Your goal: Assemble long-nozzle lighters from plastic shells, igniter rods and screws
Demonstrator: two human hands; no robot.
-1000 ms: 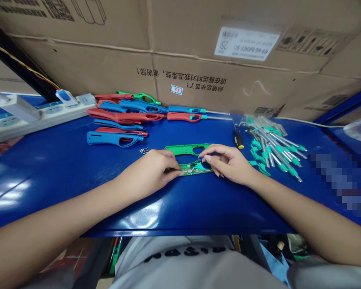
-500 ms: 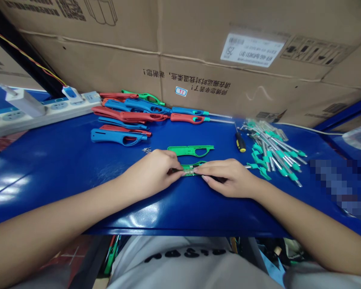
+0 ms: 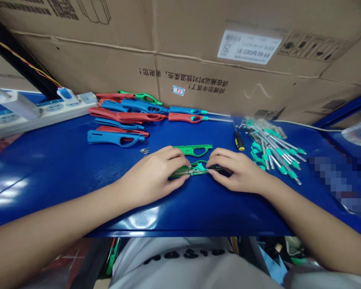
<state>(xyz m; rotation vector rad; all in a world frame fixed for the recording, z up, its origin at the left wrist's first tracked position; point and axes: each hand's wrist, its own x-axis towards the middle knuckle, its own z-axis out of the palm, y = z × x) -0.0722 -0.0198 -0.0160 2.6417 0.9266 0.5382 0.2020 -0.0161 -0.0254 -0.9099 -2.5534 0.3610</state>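
A green half casing of a long-nosed gas lighter (image 3: 180, 173) lies open side up on the table, with a teal trigger (image 3: 201, 166) and thin inner parts in it. My left hand (image 3: 159, 168) has its fingers and thumb closed round the casing's handle end. Thumb and fingers of my right hand (image 3: 236, 170) pinch the front end by the trigger; the metal tube there is mostly hidden. Just behind lies another green half casing (image 3: 192, 149). Small screws (image 3: 144, 151) are heaped beyond my left hand.
Red and blue lighter casings (image 3: 117, 138) lie at the back left, near a power strip (image 3: 48, 108). Two lighters with tubes (image 3: 185, 117) rest by the cardboard box (image 3: 108, 72). A screwdriver (image 3: 238, 141) and a pile of metal tubes with teal triggers (image 3: 276, 148) are at the right.
My right hand has shifted right along the casing, and the teal trigger now shows between my hands. My left hand has opened wider round the handle end. The view has shifted slightly.
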